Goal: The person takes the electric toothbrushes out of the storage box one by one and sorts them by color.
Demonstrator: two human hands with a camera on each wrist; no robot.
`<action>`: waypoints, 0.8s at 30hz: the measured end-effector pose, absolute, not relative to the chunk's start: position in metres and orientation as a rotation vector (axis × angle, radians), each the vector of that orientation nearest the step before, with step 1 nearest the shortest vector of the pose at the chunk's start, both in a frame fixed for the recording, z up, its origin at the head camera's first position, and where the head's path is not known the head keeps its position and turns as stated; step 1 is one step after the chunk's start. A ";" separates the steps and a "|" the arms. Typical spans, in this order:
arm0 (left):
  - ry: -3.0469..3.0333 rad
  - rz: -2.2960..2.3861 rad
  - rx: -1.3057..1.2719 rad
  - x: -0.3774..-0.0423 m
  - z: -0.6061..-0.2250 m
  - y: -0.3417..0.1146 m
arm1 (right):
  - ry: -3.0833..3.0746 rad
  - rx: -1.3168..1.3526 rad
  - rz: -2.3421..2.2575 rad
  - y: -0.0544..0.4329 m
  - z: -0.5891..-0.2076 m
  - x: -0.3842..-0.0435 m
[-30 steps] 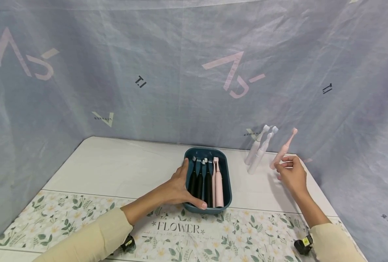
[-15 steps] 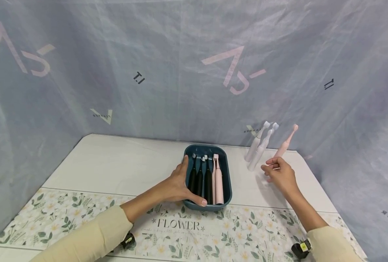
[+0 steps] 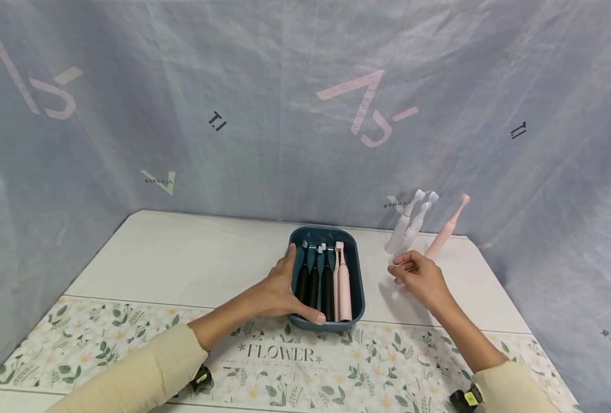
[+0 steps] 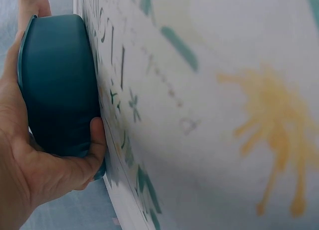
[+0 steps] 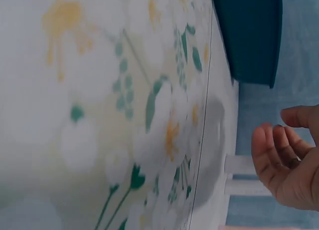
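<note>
My left hand (image 3: 279,292) grips the left side of a dark teal plastic storage box (image 3: 357,287), thumb along the near wall. In the left wrist view the thumb curls against the box wall (image 4: 60,80). Inside lie three black electric toothbrushes (image 3: 313,285) and two pink ones (image 3: 345,289), side by side, heads away from me. Right of the box, my right hand (image 3: 423,281) hovers with loosely bent fingers and nothing between them, in front of upright white electric toothbrushes (image 3: 398,232). The right wrist view shows a gap between thumb and fingers, white handles (image 5: 240,165) behind.
A pink electric toothbrush (image 3: 446,232) stands upright at the back right of the white table (image 3: 181,252). A floral strip with the word FLOWER (image 3: 279,353) runs along the front. A grey printed curtain (image 3: 264,115) closes off the back and sides.
My right hand has moved left, from beside the upright pink toothbrush to in front of the white ones. The left hand stays on the box.
</note>
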State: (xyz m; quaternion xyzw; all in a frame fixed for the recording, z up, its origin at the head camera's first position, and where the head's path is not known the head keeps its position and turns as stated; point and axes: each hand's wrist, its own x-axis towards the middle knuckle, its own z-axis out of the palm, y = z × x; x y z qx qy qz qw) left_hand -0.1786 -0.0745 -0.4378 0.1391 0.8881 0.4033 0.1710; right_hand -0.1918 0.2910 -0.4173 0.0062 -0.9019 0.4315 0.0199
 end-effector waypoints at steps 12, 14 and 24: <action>2.523 1.150 0.393 -0.178 -0.439 -0.074 | -2.770 0.055 1.454 0.266 -0.421 -0.195; 2.523 1.152 0.393 -0.178 -0.439 -0.074 | -2.767 0.055 1.465 0.263 -0.422 -0.196; 2.528 1.151 0.392 -0.178 -0.437 -0.074 | -2.746 0.104 1.460 0.252 -0.418 -0.200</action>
